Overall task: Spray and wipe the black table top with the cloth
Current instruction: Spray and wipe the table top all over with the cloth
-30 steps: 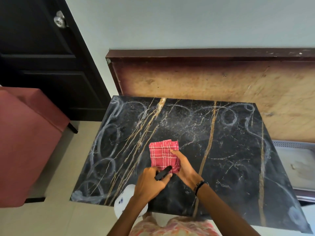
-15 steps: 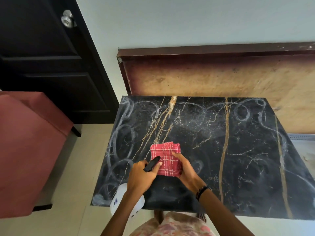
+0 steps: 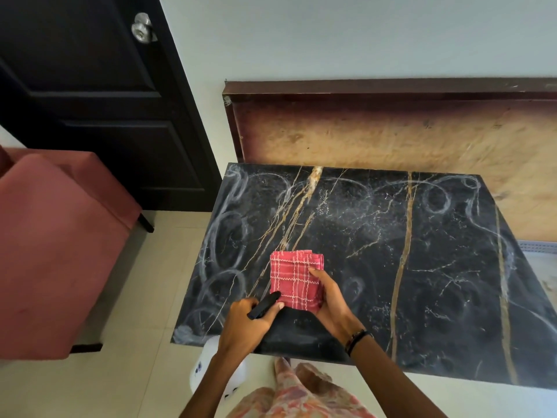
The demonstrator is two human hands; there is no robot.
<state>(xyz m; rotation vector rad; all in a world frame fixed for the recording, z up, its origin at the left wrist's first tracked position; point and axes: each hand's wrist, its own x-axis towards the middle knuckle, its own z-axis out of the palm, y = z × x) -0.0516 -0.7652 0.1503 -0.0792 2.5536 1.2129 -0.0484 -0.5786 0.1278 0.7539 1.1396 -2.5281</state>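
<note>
The black marble table top [image 3: 391, 236] has gold veins and chalky white swirls across it. A folded red plaid cloth [image 3: 291, 276] is near the front left of the table, and my right hand [image 3: 331, 303] grips it at its right and lower edge. My left hand [image 3: 247, 324] is just left of the cloth, closed around the black nozzle [image 3: 264, 304] of a spray bottle. The bottle's white body [image 3: 205, 368] hangs below the table's front edge, mostly hidden by my forearm.
A red upholstered seat [image 3: 60, 251] stands to the left on the pale tiled floor. A dark door [image 3: 90, 101] is behind it. A worn wooden panel [image 3: 391, 137] leans against the wall behind the table. A grey tray edge [image 3: 539, 247] shows at the right.
The view has swung left, so the table sits further right in frame. My left hand with the nozzle has drawn slightly left of the cloth. My right hand keeps its hold.
</note>
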